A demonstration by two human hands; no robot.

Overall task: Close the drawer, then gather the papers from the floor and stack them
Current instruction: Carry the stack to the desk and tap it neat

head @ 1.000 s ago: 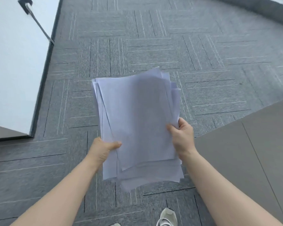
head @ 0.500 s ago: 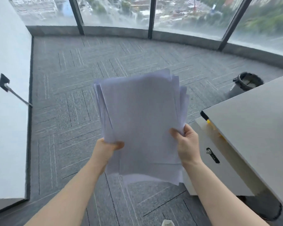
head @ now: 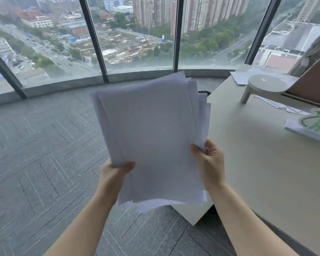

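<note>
Both hands, left (head: pixel 113 172) and right (head: pixel 209 161), pinch the uneven papers (head: pixel 151 137) by their lower side edges.

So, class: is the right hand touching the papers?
Touching. The head view shows the right hand pinching the papers' right edge, thumb on top.

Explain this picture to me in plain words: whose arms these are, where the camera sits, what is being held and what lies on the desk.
There is no machine here. A person wears one camera on the head, so you look forward and down along their own bare arms. The left hand and the right hand both grip a loose sheaf of white papers whose edges are not yet squared. To the right is a pale desk. On it stand a small round stand, a white and green box and some flat sheets. Below lies grey carpet; ahead, windows overlook a city.
</note>
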